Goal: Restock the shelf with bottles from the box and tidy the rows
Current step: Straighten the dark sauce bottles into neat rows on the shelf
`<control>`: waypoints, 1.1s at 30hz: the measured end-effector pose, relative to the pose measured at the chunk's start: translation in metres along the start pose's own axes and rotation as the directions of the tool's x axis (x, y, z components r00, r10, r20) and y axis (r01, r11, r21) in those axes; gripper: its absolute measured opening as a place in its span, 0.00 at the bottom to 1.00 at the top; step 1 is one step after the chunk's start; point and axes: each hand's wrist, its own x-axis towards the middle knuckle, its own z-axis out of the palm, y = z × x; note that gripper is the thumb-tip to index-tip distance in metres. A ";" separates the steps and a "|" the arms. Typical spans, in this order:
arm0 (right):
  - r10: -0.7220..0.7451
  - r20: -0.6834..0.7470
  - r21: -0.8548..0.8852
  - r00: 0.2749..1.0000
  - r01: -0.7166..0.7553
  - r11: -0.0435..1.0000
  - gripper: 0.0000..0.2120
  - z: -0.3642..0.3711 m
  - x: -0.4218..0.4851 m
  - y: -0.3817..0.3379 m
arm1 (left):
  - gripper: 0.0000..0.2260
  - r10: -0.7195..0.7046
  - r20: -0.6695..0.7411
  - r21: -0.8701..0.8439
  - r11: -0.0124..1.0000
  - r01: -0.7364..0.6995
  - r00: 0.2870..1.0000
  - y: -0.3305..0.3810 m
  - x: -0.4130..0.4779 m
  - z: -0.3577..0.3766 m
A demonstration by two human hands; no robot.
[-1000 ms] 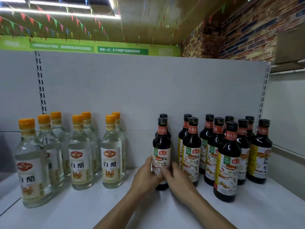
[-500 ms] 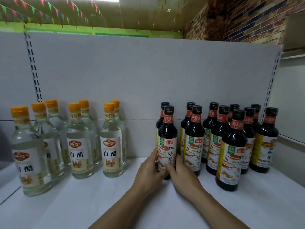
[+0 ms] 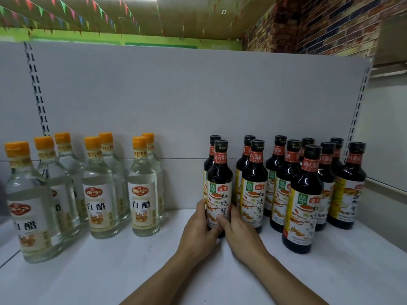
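Gripping a dark soy sauce bottle (image 3: 219,186) from both sides, the left hand (image 3: 198,231) and the right hand (image 3: 241,235) curl their fingers round its lower label, thumbs meeting at the front. The bottle stands upright on the white shelf (image 3: 123,274), at the front of the leftmost dark row, just ahead of a second bottle (image 3: 213,139) of the same kind — and just beside the next pair to its right. More dark bottles (image 3: 305,201) with black caps crowd the right part of the shelf, one standing forward of the rest. Well apart on the left stand clear vinegar bottles (image 3: 143,194) with orange caps, in short rows against the grey back panel (image 3: 198,95). Coloured bunting (image 3: 72,14) hangs above.
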 end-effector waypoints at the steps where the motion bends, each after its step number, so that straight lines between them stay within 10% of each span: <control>1: 0.002 0.002 0.018 1.000 -0.002 1.000 0.21 0.001 0.000 0.001 | 0.29 0.002 -0.009 0.006 1.000 -0.002 1.000 -0.001 0.000 0.001; 33: 0.017 0.056 -0.025 0.998 -0.016 1.000 0.22 0.004 0.002 0.011 | 0.32 0.034 -0.060 0.066 0.997 -0.030 0.998 0.000 -0.006 0.002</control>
